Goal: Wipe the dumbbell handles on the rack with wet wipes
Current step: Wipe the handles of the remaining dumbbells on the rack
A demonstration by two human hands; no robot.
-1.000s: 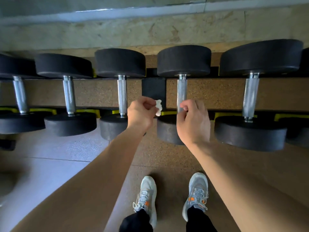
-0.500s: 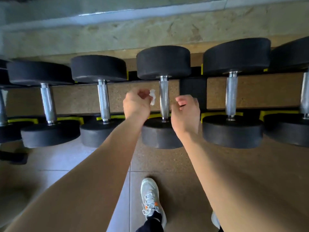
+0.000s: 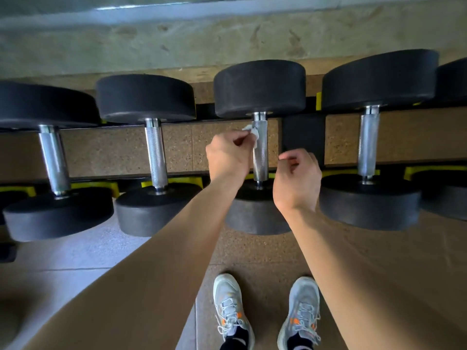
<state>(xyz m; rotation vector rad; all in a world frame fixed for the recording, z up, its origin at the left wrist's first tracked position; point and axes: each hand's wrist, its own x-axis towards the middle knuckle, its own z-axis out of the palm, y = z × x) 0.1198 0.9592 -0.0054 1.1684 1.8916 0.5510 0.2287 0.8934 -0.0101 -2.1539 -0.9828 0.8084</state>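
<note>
Several black dumbbells with knurled steel handles lie across a low rack (image 3: 177, 181). My left hand (image 3: 227, 160) pinches a small white wet wipe (image 3: 252, 132) and holds it against the upper left side of the middle dumbbell's handle (image 3: 261, 157). My right hand (image 3: 297, 180) hovers just to the right of that same handle, fingers loosely curled and holding nothing. Neighbouring handles stand to the left (image 3: 156, 152) and to the right (image 3: 368, 147).
The rack has yellow cradles and a black upright post (image 3: 303, 137) behind the middle handle. A concrete wall (image 3: 227, 41) runs behind it. My two grey sneakers (image 3: 232, 311) stand on the speckled rubber floor; pale tiles lie to the left.
The view shifted along the rack and my feet came together. My left hand carried the wipe up onto the middle handle. My right hand stayed beside the handle.
</note>
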